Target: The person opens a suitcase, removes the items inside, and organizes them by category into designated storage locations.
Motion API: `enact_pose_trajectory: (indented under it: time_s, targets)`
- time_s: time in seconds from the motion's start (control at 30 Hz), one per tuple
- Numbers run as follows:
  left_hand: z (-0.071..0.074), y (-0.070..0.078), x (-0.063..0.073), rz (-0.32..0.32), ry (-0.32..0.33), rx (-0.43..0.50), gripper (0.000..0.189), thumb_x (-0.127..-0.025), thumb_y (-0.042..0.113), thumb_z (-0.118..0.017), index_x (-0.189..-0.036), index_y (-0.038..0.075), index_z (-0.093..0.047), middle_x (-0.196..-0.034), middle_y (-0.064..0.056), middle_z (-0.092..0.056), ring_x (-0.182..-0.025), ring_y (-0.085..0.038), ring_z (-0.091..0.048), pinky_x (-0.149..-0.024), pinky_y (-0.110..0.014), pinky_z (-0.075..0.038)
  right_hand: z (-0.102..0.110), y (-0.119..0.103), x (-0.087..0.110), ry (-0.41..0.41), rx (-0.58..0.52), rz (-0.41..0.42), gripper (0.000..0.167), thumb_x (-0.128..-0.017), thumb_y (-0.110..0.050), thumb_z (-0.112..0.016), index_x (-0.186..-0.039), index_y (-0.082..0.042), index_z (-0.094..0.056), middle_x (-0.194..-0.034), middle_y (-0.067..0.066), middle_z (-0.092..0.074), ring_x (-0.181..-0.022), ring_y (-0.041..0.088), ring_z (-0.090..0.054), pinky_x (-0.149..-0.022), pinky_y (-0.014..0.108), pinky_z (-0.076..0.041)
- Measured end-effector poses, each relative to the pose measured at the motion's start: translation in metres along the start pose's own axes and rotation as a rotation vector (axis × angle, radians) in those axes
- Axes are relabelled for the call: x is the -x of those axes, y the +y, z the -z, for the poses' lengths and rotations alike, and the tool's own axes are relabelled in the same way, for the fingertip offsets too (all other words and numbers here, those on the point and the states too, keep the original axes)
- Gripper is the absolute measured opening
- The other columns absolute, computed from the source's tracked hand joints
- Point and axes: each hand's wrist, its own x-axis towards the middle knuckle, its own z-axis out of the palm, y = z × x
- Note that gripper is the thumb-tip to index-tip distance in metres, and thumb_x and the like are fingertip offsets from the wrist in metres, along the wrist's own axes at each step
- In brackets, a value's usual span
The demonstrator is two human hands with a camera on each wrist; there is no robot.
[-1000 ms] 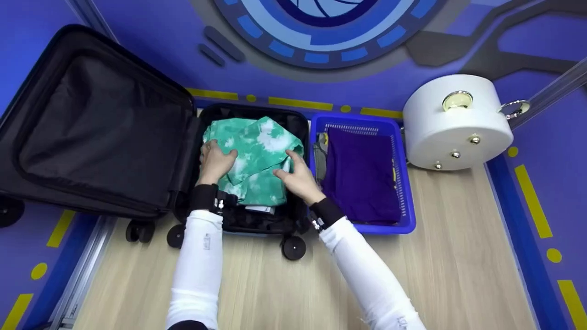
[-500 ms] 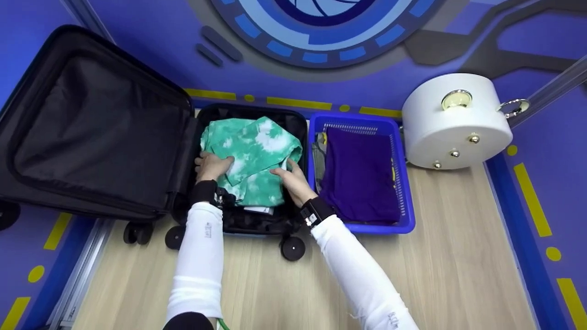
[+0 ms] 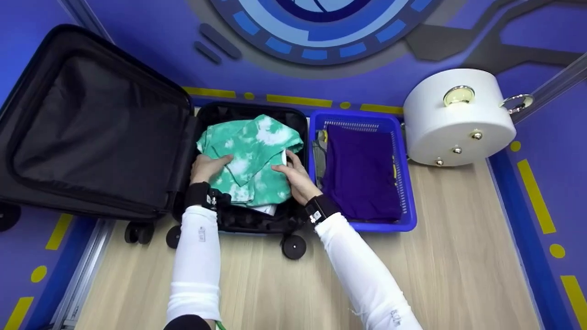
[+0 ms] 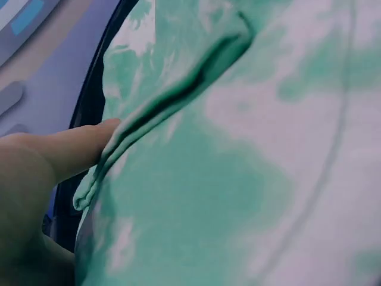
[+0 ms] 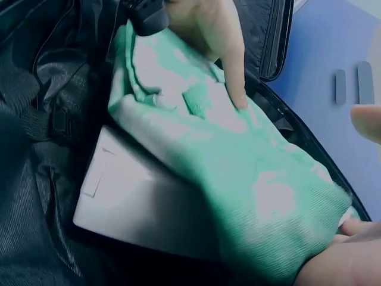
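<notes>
A folded green-and-white tie-dye garment (image 3: 263,137) lies in the lower half of an open black suitcase (image 3: 243,225). At its left edge my left hand (image 3: 207,167) holds it, the thumb on top and the other fingers mostly hidden at the side. Along the opposite edge my right hand (image 3: 297,178) grips the cloth, thumb above and fingertips against the edge. In the right wrist view, part of a flat white box (image 5: 140,199) shows beneath the garment, whose near side stands raised over it. A loose fold (image 4: 172,89) crosses the garment's top in the left wrist view.
The suitcase lid (image 3: 101,128) leans open on the left. Right beside the suitcase stands a blue plastic basket (image 3: 406,183) with folded purple cloth (image 3: 362,174) and a grey item (image 3: 319,158). A white round pot (image 3: 451,114) lies tipped by the wall, farther right.
My left hand has slid slightly left and down along the garment. My right hand has moved down its edge and taken hold. The garment has shifted a little left, its lower edge now slanted.
</notes>
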Motion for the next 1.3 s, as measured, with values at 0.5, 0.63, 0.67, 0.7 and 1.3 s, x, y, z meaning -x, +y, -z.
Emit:
enact_pose_trajectory:
  time_s: [0.5,0.63,0.67,0.7,1.3]
  targets:
    - [0.013,0.02,0.017,-0.087,0.017,0.17,0.099,-0.1,0.03,-0.063,-0.165,0.0,0.005,-0.173,-0.02,-0.004,-0.158,-0.035,-0.011,-0.126,-0.044,-0.021,0.004,-0.001,0.008,-0.068,0.026,0.144,0.092,-0.095,0.006,-0.065,-0.167,-0.02,-0.014,-0.168,0.007,-0.031,-0.14,0.031,-0.048,-0.102,0.039,-0.05]
    - [0.018,0.032,0.033,-0.115,0.062,0.155,0.102,-0.1,0.035,-0.063,-0.165,0.004,0.009,-0.174,-0.016,0.005,-0.16,-0.033,-0.002,-0.127,-0.045,-0.017,0.003,-0.01,0.014,-0.068,0.03,0.186,0.093,-0.095,0.008,-0.064,-0.168,-0.02,-0.014,-0.17,0.006,-0.028,-0.143,0.029,-0.045,-0.104,0.038,-0.048]
    - [0.018,0.036,0.037,-0.127,0.076,0.159,0.102,-0.1,0.037,-0.063,-0.165,0.005,0.009,-0.174,-0.016,0.006,-0.16,-0.033,-0.001,-0.127,-0.046,-0.016,0.004,-0.014,0.016,-0.064,0.035,0.2,0.093,-0.095,0.009,-0.064,-0.168,-0.02,-0.014,-0.17,0.005,-0.028,-0.144,0.028,-0.044,-0.105,0.038,-0.047]
    - [0.018,0.039,0.041,-0.14,0.09,0.163,0.102,-0.099,0.038,-0.063,-0.165,0.006,0.008,-0.174,-0.016,0.005,-0.16,-0.032,-0.001,-0.127,-0.046,-0.015,0.005,-0.018,0.018,-0.06,0.037,0.216,0.093,-0.094,0.009,-0.064,-0.168,-0.02,-0.015,-0.17,0.005,-0.028,-0.145,0.029,-0.043,-0.106,0.039,-0.047]
    - [-0.074,0.1,0.082,-0.509,0.095,0.294,0.084,-0.094,0.035,-0.073,-0.161,0.007,-0.03,-0.157,-0.023,-0.044,-0.139,-0.037,-0.049,-0.111,-0.047,-0.043,0.105,-0.062,0.086,0.133,0.16,0.403,0.095,-0.087,0.016,-0.059,-0.167,-0.013,-0.017,-0.171,0.008,-0.027,-0.149,0.027,-0.037,-0.115,0.045,-0.04]
